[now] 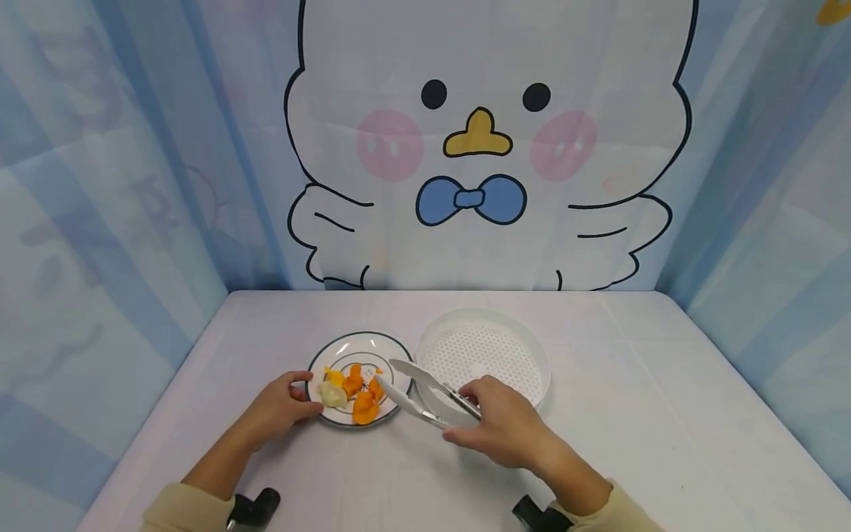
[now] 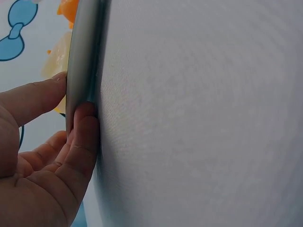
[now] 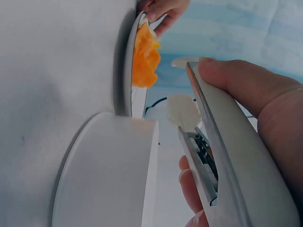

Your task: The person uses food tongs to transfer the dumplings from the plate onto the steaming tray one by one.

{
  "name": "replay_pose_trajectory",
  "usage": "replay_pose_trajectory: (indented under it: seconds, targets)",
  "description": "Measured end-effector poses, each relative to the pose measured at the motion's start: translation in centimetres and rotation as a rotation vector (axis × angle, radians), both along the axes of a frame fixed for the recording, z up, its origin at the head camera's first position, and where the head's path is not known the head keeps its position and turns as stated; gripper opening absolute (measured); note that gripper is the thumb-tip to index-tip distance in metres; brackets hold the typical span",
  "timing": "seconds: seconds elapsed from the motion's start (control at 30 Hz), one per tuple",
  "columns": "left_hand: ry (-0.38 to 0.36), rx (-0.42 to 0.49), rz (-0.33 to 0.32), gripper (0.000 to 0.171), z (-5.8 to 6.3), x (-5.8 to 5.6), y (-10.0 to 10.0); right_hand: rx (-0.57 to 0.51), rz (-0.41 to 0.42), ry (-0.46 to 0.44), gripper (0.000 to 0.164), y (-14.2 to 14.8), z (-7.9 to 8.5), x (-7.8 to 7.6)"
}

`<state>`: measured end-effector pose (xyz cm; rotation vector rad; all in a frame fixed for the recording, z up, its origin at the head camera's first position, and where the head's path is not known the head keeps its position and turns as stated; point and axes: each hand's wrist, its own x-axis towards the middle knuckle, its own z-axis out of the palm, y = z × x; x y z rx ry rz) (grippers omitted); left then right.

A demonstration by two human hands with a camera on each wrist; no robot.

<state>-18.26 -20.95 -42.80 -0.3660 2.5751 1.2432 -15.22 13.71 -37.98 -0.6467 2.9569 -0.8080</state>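
My left hand [image 1: 281, 406] grips the left rim of a white plate [image 1: 349, 346] with dark lines. In the left wrist view the thumb is on top of the rim and fingers are beneath it. On the plate lie several orange and yellow pieces [image 1: 365, 408] and a pale cream piece [image 1: 332, 394]. My right hand [image 1: 508, 425] holds metal tongs with pale tips [image 1: 432, 382], the thumb on one arm and fingers on the other. The arms are spread, with nothing between the tips, which point left over the plate's right side, close to the orange pieces.
A round white tray [image 1: 475, 355] with a perforated bottom stands right of the plate, partly under the tongs and right hand. A white cloth [image 1: 631, 406] covers the table. Printed curtains [image 1: 492, 244] close off the back and both sides.
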Motion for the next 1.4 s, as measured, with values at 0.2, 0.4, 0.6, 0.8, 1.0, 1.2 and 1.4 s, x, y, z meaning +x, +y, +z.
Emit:
replay_pose_trajectory:
  seconds: [0.2, 0.4, 0.6, 0.8, 1.0, 1.2, 1.4]
  targets:
    - [0.003, 0.011, -0.005, 0.068, 0.0, 0.0, 0.0, 0.028, 0.023, -0.022, 0.056, -0.8, 0.1, -0.3]
    - [0.005, 0.013, -0.005, 0.068, 0.1, 0.0, 0.1, 0.076, 0.017, -0.064, 0.057, -1.4, 0.1, -0.5]
    - [0.009, 0.013, -0.008, 0.068, 0.0, 0.0, 0.0, 0.105, 0.007, -0.074, 0.059, -1.9, 0.1, -0.6]
    - [0.013, 0.008, -0.012, 0.068, -0.1, -0.1, -0.1, 0.114, 0.010, -0.068, 0.060, -2.3, 0.0, -0.5]
    - [0.008, 0.006, -0.011, 0.068, -0.2, -0.1, -0.1, 0.138, 0.002, -0.043, 0.059, -2.7, 0.0, -0.4]
    - [0.008, 0.011, -0.011, 0.068, -0.2, 0.0, -0.1, 0.157, -0.003, -0.045, 0.060, -3.5, 0.0, -0.4]
    - [0.012, 0.016, -0.011, 0.068, -0.1, 0.0, -0.1, 0.159, 0.001, -0.040, 0.058, -3.8, -0.2, -0.5]
